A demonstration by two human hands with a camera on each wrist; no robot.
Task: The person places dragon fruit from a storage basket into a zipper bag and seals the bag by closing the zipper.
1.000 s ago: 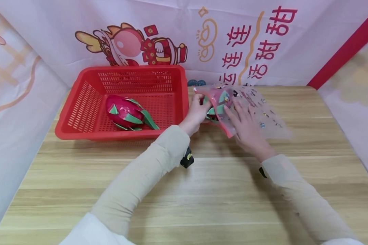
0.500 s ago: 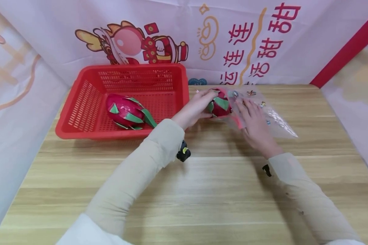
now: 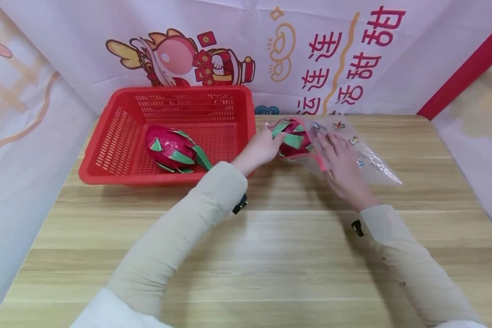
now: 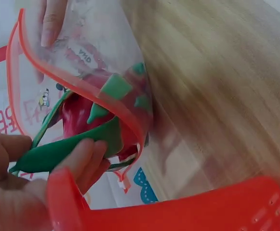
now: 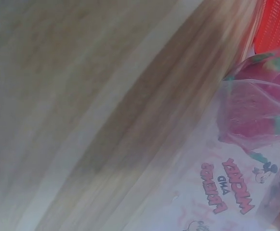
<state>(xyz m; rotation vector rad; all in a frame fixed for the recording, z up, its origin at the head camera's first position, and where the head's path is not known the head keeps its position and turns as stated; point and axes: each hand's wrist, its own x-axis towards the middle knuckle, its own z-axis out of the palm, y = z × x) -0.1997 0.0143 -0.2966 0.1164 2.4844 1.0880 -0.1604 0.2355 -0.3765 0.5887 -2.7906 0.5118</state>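
Observation:
A dragon fruit [image 3: 295, 145] with green leaf tips lies partly inside a clear printed bag [image 3: 354, 157] whose red-edged mouth faces left. The left hand [image 3: 262, 148] pinches one long green leaf [image 4: 70, 149] between thumb and fingers at the bag's mouth. The right hand [image 3: 343, 168] lies on the bag to the right of the fruit, its fingers extended near the red edge. In the right wrist view the fruit [image 5: 255, 113] shows through the plastic; the right hand is barely visible there.
A red basket [image 3: 168, 178] stands at the left with a second dragon fruit [image 3: 170, 148] inside. Its rim [image 4: 178, 204] is close below the left hand in the left wrist view. A printed cloth [image 3: 270, 54] hangs behind the wooden table [image 3: 270, 264].
The fruit's red body shows more at the bag's mouth, whose edge has moved right. The left hand has gone from the fruit's top to a leaf. The right hand has shifted slightly right.

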